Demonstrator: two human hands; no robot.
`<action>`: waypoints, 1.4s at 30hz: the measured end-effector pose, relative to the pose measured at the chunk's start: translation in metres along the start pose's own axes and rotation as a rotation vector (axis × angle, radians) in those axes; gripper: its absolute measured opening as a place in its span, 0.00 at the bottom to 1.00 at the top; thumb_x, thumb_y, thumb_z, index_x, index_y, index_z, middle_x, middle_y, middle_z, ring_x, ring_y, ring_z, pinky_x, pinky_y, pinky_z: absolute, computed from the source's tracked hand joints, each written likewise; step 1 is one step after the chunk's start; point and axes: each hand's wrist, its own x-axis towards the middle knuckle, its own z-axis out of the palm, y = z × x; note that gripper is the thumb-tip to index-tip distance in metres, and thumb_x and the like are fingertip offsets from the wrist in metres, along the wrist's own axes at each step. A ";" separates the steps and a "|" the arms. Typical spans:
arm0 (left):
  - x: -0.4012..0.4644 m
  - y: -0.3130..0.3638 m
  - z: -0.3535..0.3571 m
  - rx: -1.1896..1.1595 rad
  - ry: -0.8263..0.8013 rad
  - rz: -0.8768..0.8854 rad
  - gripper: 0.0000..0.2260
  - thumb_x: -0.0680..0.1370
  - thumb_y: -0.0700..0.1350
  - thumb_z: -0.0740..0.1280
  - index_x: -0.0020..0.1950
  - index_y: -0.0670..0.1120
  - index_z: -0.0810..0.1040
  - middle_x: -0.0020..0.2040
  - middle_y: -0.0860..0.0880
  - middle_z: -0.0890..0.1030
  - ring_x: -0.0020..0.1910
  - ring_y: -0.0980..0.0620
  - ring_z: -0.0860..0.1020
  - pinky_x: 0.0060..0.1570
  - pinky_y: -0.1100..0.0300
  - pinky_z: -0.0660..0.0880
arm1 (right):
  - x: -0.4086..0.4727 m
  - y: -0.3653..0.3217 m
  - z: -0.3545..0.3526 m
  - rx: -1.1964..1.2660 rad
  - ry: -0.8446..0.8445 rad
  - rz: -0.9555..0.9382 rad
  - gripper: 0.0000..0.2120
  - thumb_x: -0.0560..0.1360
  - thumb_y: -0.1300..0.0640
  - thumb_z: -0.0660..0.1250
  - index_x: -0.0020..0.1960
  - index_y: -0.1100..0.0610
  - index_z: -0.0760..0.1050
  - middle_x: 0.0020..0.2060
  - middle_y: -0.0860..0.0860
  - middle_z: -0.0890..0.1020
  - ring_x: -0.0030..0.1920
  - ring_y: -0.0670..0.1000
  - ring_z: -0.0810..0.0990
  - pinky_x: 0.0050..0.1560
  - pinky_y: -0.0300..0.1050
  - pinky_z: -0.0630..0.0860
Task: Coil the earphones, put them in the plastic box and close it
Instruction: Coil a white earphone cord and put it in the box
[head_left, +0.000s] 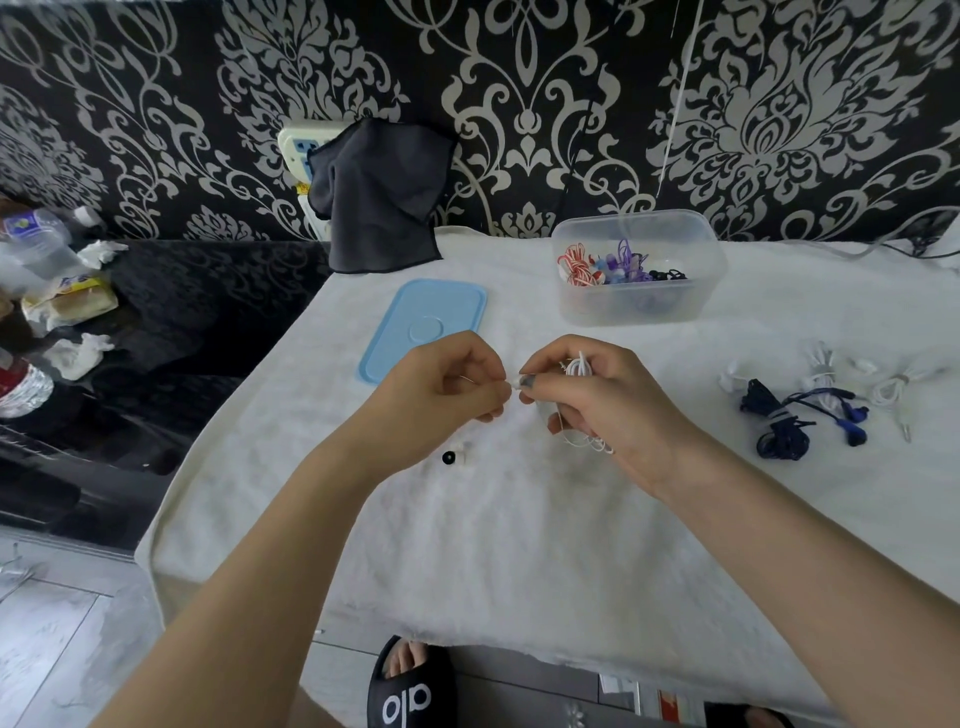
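Clear plastic box, lidless, holds coiled earphones.

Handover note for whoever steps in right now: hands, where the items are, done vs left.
Left hand pinches the end of the white earphones; right hand holds their coil, part wound.
Plastic box open at the far side, with coiled earphones already inside. Blue lid lies flat to its left.
Dark blue earphones and other white earphones wait at right.
Left: finish this coil, box it and the rest, snap the lid on.
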 end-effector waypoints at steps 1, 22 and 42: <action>0.000 0.001 0.000 -0.008 -0.003 -0.003 0.03 0.79 0.37 0.71 0.49 0.42 0.79 0.41 0.49 0.84 0.41 0.52 0.85 0.48 0.63 0.81 | 0.000 0.000 0.000 0.005 0.003 0.000 0.01 0.73 0.61 0.72 0.45 0.57 0.82 0.35 0.53 0.84 0.24 0.45 0.73 0.43 0.53 0.75; -0.001 0.006 -0.001 0.008 0.020 0.051 0.07 0.77 0.33 0.71 0.50 0.45 0.81 0.39 0.51 0.85 0.40 0.53 0.85 0.43 0.67 0.77 | 0.001 -0.003 -0.001 0.063 0.043 -0.035 0.03 0.75 0.63 0.69 0.46 0.60 0.82 0.39 0.57 0.84 0.22 0.42 0.70 0.39 0.48 0.74; 0.002 0.009 0.000 -0.096 0.013 0.136 0.05 0.77 0.36 0.73 0.51 0.44 0.83 0.42 0.33 0.83 0.43 0.31 0.78 0.50 0.39 0.77 | 0.004 -0.008 -0.004 0.424 -0.142 0.183 0.07 0.75 0.64 0.69 0.40 0.56 0.76 0.35 0.51 0.78 0.21 0.44 0.61 0.39 0.42 0.73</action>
